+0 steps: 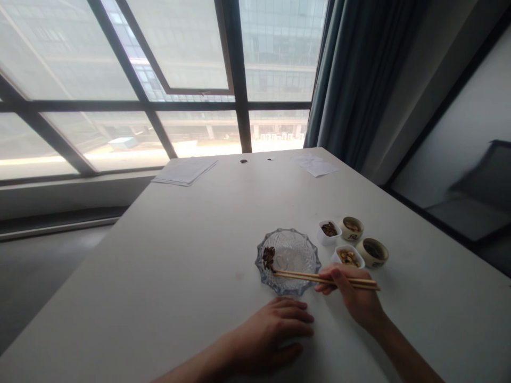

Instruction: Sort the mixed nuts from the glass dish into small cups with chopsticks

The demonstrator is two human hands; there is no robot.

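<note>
Clear glass forms the scalloped plate (pixel 297 256), which sits on the white surface (pixel 191 250) just beyond the two hands. Dark brown seeds (pixel 269 257) lie in a small heap inside the plate, against its left side, and the rest of its patterned base shows bare.

The right hand (pixel 353 292) grasps a pair of wooden chopsticks (pixel 297 275), which slope across the plate's right rim. Their tips reach the lower end of the heap; whether they pinch a seed is too small to tell. The left hand (pixel 275 330) lies released on the surface, palm down with its fingers loosely bent, just beside the plate's near edge; I cannot tell whether its fingertips touch the glass.

Right of the plate, four small vessels stand close together. The farther white bowl (pixel 327 241) contains dark brown pieces, and the nearer white bowl (pixel 336 259) contains yellowish-brown ones. Next to them are two beige cups: the farther cup (pixel 353 235) bears a dark mark and has brownish contents, while the nearer cup (pixel 375 261) is dark inside.

At the surface's far end, papers (pixel 184 171) lie on the left and a thinner sheet (pixel 317 165) on the right. Behind stand a window (pixel 191 53) and a blue-grey curtain (pixel 351 80).
</note>
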